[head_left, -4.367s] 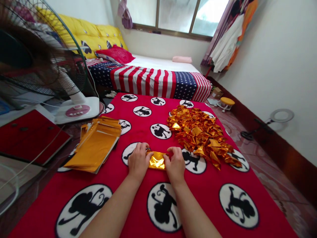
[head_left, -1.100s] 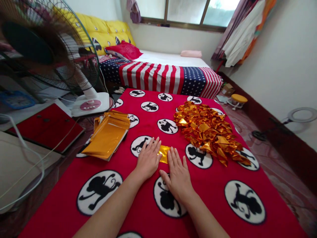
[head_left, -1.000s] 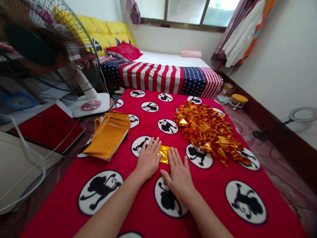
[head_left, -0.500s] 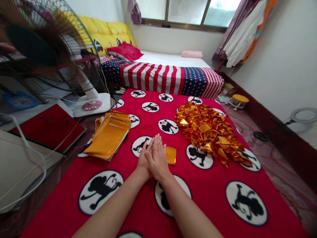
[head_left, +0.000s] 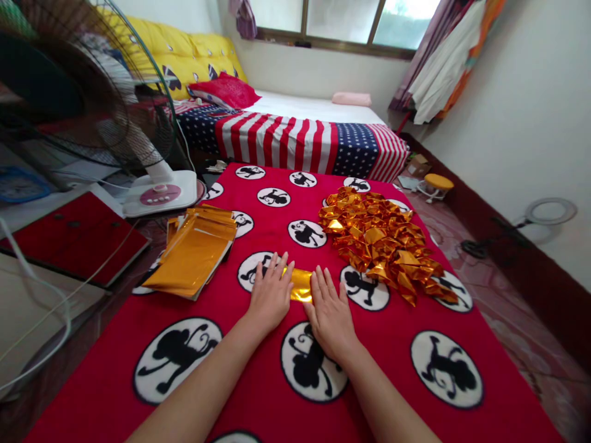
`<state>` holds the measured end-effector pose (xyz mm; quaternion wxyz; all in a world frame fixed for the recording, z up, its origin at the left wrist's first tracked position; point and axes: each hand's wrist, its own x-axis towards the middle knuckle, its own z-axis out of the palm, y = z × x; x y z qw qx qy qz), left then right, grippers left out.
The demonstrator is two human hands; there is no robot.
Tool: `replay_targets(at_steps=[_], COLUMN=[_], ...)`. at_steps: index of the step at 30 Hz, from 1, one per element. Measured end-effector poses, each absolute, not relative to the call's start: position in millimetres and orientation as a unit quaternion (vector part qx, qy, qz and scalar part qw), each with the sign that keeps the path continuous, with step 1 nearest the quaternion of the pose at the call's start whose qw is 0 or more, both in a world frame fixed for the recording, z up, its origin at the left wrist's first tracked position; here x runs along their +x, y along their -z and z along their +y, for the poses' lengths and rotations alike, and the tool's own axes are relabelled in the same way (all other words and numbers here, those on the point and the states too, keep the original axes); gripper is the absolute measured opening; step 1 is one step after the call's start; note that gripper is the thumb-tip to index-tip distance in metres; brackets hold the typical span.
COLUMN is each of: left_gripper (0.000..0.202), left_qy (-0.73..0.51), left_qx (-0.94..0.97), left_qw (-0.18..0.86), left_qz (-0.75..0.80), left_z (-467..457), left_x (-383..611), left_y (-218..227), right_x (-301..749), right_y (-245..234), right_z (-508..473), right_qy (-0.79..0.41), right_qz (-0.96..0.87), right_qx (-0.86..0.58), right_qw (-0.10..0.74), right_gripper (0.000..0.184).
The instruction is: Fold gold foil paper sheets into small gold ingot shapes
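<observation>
A small sheet of gold foil paper (head_left: pixel 301 285) lies flat on the red cloth with monkey prints (head_left: pixel 258 381). My left hand (head_left: pixel 271 293) rests palm down over its left end, fingers stretched out. On the opposite end lie the fingers of my right hand (head_left: pixel 330 311), also flat and spread. Between the two hands the shiny middle of the foil shows; its ends are partly hidden under the fingers. To the left is a stack of gold foil sheets (head_left: pixel 191 252). A heap of folded gold foil pieces (head_left: pixel 383 237) spreads out on the right.
A fan (head_left: pixel 157 191) with a round wire guard stands at the left, beside a red board (head_left: pixel 78 240). Behind the cloth is a bed with a star-and-stripe cover (head_left: pixel 295 144). A yellow stool (head_left: pixel 438 183) and a ring-shaped stand (head_left: pixel 549 211) are at the right.
My hands were pressed together over the foil's left side. They have moved apart and now lie flat, one at each end. The whole view has shifted slightly.
</observation>
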<state>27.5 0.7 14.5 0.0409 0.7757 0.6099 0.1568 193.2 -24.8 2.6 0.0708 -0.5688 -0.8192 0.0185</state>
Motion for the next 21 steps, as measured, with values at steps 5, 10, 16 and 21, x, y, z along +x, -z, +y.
replay_targets(at_steps=[5,10,16,21], left_gripper=[0.053,0.075,0.076,0.083], left_qy=[-0.233,-0.183,-0.143,-0.124], left_qx=[0.828,0.863,0.862,0.862], left_qw=[0.121,0.220,0.134,0.091], left_qz=[0.495,0.416,0.468,0.483], left_z=[-11,-14,-7,-6], left_x=[62,73,32,11], left_y=[-36,-17,-5,-10], right_x=[193,196,192,195], right_y=[4,8,1,-4], right_z=[-26,-26,-25,-25], right_qy=[-0.003,-0.010,0.014,-0.014], right_qz=[-0.822,-0.829,-0.816,-0.818], right_qx=[-0.563,-0.555,-0.573,-0.569], right_qw=[0.083,0.070,0.068,0.080], right_gripper=[0.061,0.062,0.059,0.063])
